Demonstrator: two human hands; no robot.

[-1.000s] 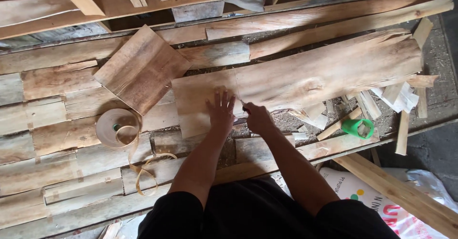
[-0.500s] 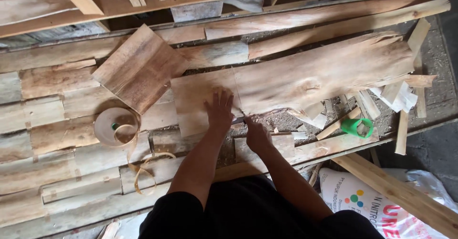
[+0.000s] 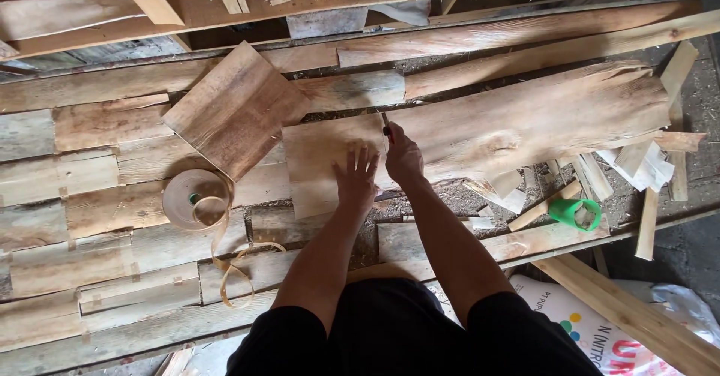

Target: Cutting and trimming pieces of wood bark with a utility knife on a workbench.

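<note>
My left hand (image 3: 357,177) lies flat, fingers spread, on the thin wood sheet (image 3: 480,132) that stretches across the bench in front of me, pinning it down near its left end. My right hand (image 3: 403,157) sits just beside it, fingers curled shut around a small blade (image 3: 385,121) whose tip points away from me at the far edge of the sheet. The blade stands on a line that runs across the sheet from the near edge to the far one, so I judge the cut to be close to its end, though I cannot tell whether the sheet is already parted all the way through. To the left of that line the sheet is a squarish piece under my palm; to the right the long, rough-edged part runs on toward the end of the bench, uncut as far as I can see. Another squarish sheet (image 3: 234,110) lies tilted just beyond my left hand, already trimmed by the look of it. A roll of brown tape (image 3: 193,197) with its loose end curling sits to my left, and a green tape roll (image 3: 573,212) rests among offcuts on my right. Taped-up patchwork sheets (image 3: 97,203) cover the left of the bench.
</note>
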